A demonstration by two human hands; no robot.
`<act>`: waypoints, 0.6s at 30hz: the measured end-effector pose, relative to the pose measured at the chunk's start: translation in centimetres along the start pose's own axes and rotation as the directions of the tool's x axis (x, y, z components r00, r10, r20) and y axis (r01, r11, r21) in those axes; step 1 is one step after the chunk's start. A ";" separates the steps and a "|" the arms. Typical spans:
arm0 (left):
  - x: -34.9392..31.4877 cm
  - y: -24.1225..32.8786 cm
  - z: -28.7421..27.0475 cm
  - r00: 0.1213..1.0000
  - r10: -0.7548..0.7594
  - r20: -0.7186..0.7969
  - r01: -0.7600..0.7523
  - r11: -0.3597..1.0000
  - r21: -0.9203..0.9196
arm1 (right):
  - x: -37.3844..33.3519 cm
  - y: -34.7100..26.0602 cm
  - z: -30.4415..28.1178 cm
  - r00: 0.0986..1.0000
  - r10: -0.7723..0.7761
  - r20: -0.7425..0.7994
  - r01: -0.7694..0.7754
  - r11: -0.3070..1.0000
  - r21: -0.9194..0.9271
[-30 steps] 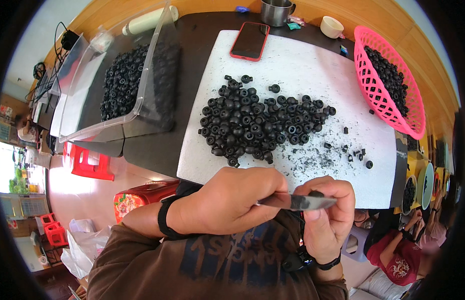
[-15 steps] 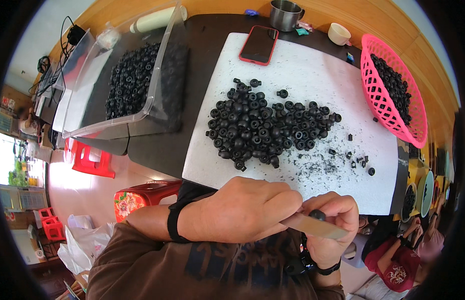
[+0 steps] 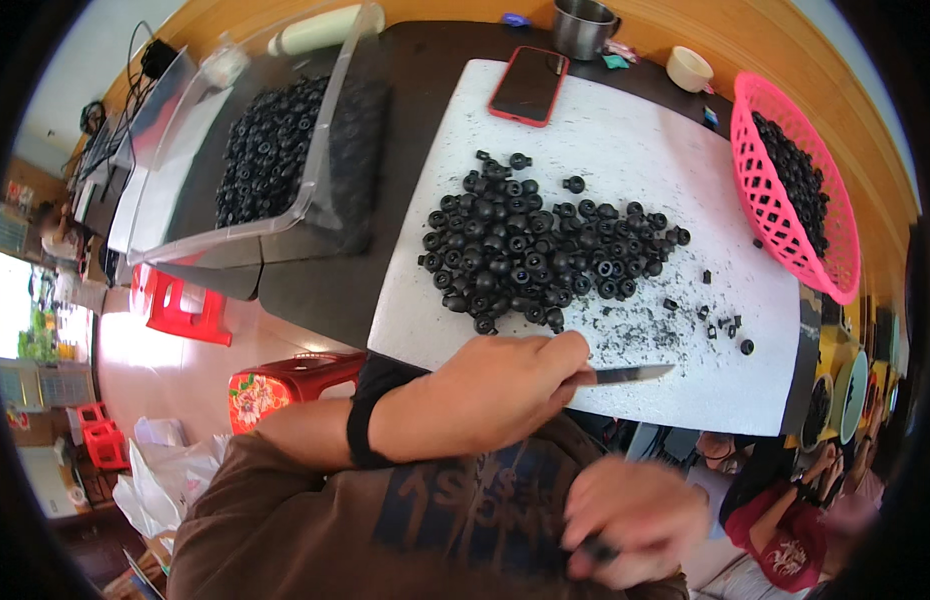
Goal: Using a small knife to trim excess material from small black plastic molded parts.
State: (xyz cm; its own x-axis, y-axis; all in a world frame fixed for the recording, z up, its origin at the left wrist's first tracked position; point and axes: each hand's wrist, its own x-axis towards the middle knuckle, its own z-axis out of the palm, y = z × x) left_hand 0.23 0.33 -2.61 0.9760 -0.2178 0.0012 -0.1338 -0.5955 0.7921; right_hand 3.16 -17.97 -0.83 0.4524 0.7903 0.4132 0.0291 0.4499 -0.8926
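My left hand (image 3: 490, 395) is closed around the handle of a knife (image 3: 630, 374), whose blade points right over the near edge of a white foam board (image 3: 725, 390). My right hand (image 3: 640, 520), smeared by motion, is low in front of my shirt, apart from the knife. Its curled fingers hold a dark, blurred lump that looks like a round black plastic piece (image 3: 597, 548). Beyond the hands, a pile of round black pieces (image 3: 515, 245) with holes and short stubs covers the middle of the board. Black shavings (image 3: 635, 335) and small cut-off bits (image 3: 720, 325) lie nearer and to the right.
A clear plastic bin (image 3: 320, 150) of black pieces stands at the left, a pink basket (image 3: 795, 210) of them at the right. A red-edged phone (image 3: 530, 85), metal mug (image 3: 582, 25) and small cup (image 3: 689, 68) sit at the back. Red stools (image 3: 255, 395) are left; another person (image 3: 785, 525) sits right.
The knife and the right hand have come apart. My right hand has dropped toward my shirt with the round black piece, and the blade now lies over the foam board's near edge.
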 end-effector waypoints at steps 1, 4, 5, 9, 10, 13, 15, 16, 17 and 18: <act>0.0 0.1 -0.2 0.999 0.019 -0.042 -0.022 0.996 -0.081 | -0.5 0.3 0.7 0.971 -0.050 -0.234 0.065 0.996 0.055; -0.6 0.4 -1.1 0.994 -0.098 -0.054 0.077 0.950 -0.303 | -1.9 1.6 1.2 0.862 -0.090 -0.498 0.103 0.995 -0.001; -0.7 0.5 -1.5 0.994 -0.106 -0.015 0.095 0.933 -0.346 | -2.1 1.8 1.0 0.866 -0.084 -0.493 0.105 0.994 0.016; -0.5 1.0 -2.7 0.992 -0.024 0.126 0.088 0.844 -0.529 | -2.1 1.8 0.7 0.869 -0.092 -0.486 0.088 0.996 -0.031; -0.4 1.1 -2.9 0.987 0.017 0.160 0.080 0.810 -0.581 | -1.9 1.7 0.8 0.863 -0.092 -0.496 0.087 0.996 -0.034; -0.2 1.4 -3.2 0.966 0.083 0.244 0.109 0.727 -0.678 | -1.3 1.4 0.9 0.853 -0.076 -0.516 0.072 0.997 -0.027; -0.1 1.5 -3.3 0.930 0.097 0.355 0.193 0.692 -0.695 | -1.2 1.4 0.7 0.865 -0.080 -0.495 0.061 0.997 -0.053; 0.0 1.6 -3.3 0.909 0.104 0.404 0.232 0.678 -0.698 | -1.3 1.5 0.7 0.879 -0.091 -0.468 0.058 0.995 -0.084; 0.1 1.7 -3.2 0.910 0.127 0.394 0.206 0.687 -0.697 | -1.4 1.5 0.6 0.893 -0.101 -0.439 0.055 0.992 -0.116; 0.3 1.7 -3.0 0.913 0.150 0.378 0.175 0.696 -0.697 | -1.6 1.6 0.4 0.892 -0.115 -0.438 0.044 0.985 -0.170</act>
State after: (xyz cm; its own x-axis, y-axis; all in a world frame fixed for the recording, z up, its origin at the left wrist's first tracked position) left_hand 0.79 1.53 0.59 0.8064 -0.5808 -0.1112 0.1971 0.0866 0.9766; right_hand 2.11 -18.31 -2.79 0.7901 0.4711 0.3921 0.1997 0.4069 -0.8914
